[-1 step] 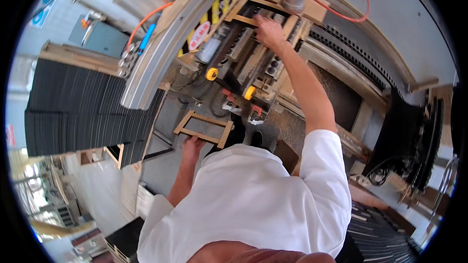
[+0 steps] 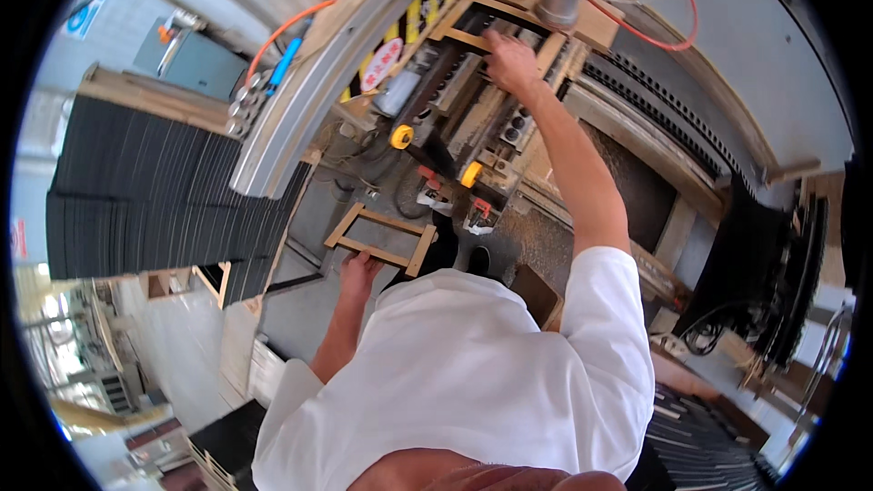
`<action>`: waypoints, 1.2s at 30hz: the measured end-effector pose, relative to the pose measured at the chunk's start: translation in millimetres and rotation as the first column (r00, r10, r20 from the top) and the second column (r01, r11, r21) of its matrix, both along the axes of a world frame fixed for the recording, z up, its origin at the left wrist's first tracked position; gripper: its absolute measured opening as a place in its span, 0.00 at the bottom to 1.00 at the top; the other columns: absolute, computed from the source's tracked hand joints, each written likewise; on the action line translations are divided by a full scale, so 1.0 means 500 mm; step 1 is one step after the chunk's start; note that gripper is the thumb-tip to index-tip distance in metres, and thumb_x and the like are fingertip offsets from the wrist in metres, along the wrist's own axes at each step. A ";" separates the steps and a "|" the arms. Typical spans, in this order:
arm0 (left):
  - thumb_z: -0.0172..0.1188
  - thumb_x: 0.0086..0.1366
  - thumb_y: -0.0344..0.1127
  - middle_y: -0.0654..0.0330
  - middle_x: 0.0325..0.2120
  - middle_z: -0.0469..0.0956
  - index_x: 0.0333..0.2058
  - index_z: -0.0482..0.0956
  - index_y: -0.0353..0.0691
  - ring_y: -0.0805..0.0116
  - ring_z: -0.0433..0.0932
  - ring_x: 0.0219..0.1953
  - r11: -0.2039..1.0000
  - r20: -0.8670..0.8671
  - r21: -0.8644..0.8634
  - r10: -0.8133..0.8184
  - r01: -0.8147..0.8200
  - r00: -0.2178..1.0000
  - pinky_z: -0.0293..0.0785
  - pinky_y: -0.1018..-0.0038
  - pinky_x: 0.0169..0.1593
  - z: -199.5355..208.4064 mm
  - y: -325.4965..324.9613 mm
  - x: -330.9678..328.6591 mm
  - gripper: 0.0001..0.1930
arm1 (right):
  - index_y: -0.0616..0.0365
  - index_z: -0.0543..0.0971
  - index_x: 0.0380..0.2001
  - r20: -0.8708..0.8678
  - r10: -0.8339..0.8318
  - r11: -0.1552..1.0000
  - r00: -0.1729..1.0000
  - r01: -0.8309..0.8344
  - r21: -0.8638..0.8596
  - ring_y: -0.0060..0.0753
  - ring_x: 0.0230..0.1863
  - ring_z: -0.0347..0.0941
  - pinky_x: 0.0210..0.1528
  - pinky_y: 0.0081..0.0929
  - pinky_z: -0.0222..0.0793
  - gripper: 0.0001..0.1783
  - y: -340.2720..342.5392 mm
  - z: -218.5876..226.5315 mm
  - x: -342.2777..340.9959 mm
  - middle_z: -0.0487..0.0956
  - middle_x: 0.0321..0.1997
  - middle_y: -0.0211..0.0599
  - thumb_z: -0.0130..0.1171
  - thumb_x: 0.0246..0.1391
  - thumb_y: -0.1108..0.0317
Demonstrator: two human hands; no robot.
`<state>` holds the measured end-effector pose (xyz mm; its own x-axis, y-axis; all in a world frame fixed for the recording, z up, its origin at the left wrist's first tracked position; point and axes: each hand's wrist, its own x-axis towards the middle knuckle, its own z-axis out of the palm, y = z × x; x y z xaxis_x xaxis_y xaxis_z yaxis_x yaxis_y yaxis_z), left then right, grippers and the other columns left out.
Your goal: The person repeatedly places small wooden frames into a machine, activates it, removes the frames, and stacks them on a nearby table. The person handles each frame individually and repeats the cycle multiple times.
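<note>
My left hand point(image 2: 359, 271) grips a small rectangular wooden frame point(image 2: 375, 252) by its near rail, low in front of my body. Its fingers are closed on the bar and partly hidden beneath it. My right arm reaches far forward to the machine. There my right hand point(image 2: 512, 64) is closed on the near bar of a second wooden frame point(image 2: 466, 38), which lies at the far end of the machine bed. Just right of that frame hangs a metal cylindrical machine head point(image 2: 556, 7). Two yellow round knobs, one being the left knob point(image 2: 402, 136), sit on the near ends of the rails.
A grey metal beam point(image 2: 314, 82) slants across on the left, beside a large stack of black panels point(image 2: 164, 191). Orange air hoses point(image 2: 691, 14) loop overhead. Sawdust covers the floor under the machine. Black slatted pieces point(image 2: 700, 423) lie at the lower right.
The view has shifted slightly, with the machine a little farther right in it. Both hands keep their hold on the same two wooden frames.
</note>
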<state>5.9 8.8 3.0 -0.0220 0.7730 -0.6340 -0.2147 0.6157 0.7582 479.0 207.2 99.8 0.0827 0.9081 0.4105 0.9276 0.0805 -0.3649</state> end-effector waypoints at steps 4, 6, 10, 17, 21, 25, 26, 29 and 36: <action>0.51 0.64 0.33 0.53 0.39 0.76 0.46 0.70 0.29 0.62 0.77 0.42 0.998 -0.041 0.042 0.053 -0.052 0.998 0.75 0.65 0.48 -0.008 -0.009 -0.017 0.15 | 0.55 0.70 0.50 0.002 -0.001 0.999 1.000 0.001 -0.040 0.50 0.51 0.72 0.51 0.44 0.65 0.23 0.002 0.001 -0.014 0.78 0.46 0.46 0.57 0.47 0.69; 0.52 0.62 0.33 0.56 0.37 0.77 0.44 0.71 0.31 0.63 0.78 0.40 0.993 -0.039 0.072 0.092 -0.089 0.995 0.77 0.65 0.45 -0.035 -0.012 -0.045 0.14 | 0.56 0.69 0.51 -0.015 0.005 0.999 1.000 -0.006 -0.054 0.53 0.50 0.73 0.50 0.43 0.67 0.25 0.000 0.010 -0.013 0.79 0.46 0.47 0.59 0.47 0.69; 0.54 0.62 0.32 0.61 0.34 0.78 0.44 0.73 0.37 0.68 0.78 0.37 0.981 -0.001 0.120 0.151 -0.150 0.989 0.78 0.67 0.42 -0.045 -0.022 -0.087 0.12 | 0.53 0.70 0.52 0.022 -0.016 0.999 1.000 0.017 -0.051 0.54 0.46 0.74 0.51 0.43 0.66 0.25 0.000 0.005 -0.008 0.80 0.42 0.49 0.60 0.48 0.67; 0.57 0.63 0.32 0.61 0.36 0.78 0.42 0.75 0.38 0.71 0.78 0.38 0.941 -0.091 0.215 0.286 -0.262 0.954 0.77 0.73 0.42 0.000 -0.086 -0.211 0.10 | 0.52 0.71 0.51 -0.016 -0.014 1.000 1.000 0.014 0.005 0.56 0.44 0.75 0.47 0.47 0.68 0.24 0.006 0.003 -0.015 0.80 0.41 0.51 0.61 0.49 0.64; 0.54 0.64 0.32 0.58 0.40 0.78 0.47 0.73 0.34 0.68 0.79 0.42 0.894 -0.082 0.287 0.382 -0.345 0.921 0.76 0.72 0.47 0.093 -0.162 -0.315 0.14 | 0.53 0.70 0.53 0.032 -0.005 0.997 0.999 0.008 -0.083 0.58 0.45 0.74 0.46 0.49 0.70 0.27 0.017 0.002 -0.010 0.79 0.44 0.54 0.60 0.51 0.59; 0.53 0.65 0.32 0.55 0.43 0.77 0.51 0.69 0.29 0.63 0.78 0.46 0.770 -0.065 0.373 0.579 -0.518 0.813 0.75 0.69 0.50 0.123 -0.245 -0.497 0.18 | 0.52 0.73 0.54 0.219 -0.205 0.975 0.954 0.219 -0.040 0.47 0.51 0.75 0.49 0.41 0.71 0.29 -0.005 0.042 -0.045 0.78 0.52 0.44 0.60 0.52 0.50; 0.53 0.66 0.32 0.54 0.43 0.77 0.52 0.69 0.28 0.63 0.78 0.46 0.743 -0.047 0.381 0.611 -0.551 0.791 0.75 0.69 0.50 0.124 -0.260 -0.552 0.19 | 0.52 0.74 0.54 0.243 -0.221 0.975 0.945 0.219 0.039 0.47 0.51 0.75 0.48 0.41 0.71 0.29 -0.009 0.061 -0.054 0.78 0.52 0.42 0.60 0.52 0.48; 0.51 0.67 0.31 0.51 0.44 0.77 0.52 0.68 0.26 0.62 0.78 0.46 0.674 -0.053 0.436 0.681 -0.597 0.730 0.75 0.69 0.50 0.160 -0.253 -0.683 0.18 | 0.61 0.76 0.49 -0.055 -0.141 0.959 0.989 0.150 0.240 0.43 0.46 0.76 0.50 0.37 0.71 0.22 -0.031 0.093 -0.086 0.79 0.47 0.45 0.60 0.58 0.58; 0.46 0.70 0.32 0.54 0.43 0.77 0.55 0.67 0.27 0.66 0.77 0.46 0.681 -0.028 0.433 0.665 -0.591 0.746 0.73 0.71 0.53 0.147 -0.088 -1.045 0.19 | 0.66 0.76 0.46 -0.391 0.151 0.912 0.908 0.025 0.410 0.28 0.39 0.76 0.45 0.25 0.72 0.14 -0.151 0.169 -0.430 0.80 0.42 0.39 0.58 0.59 0.70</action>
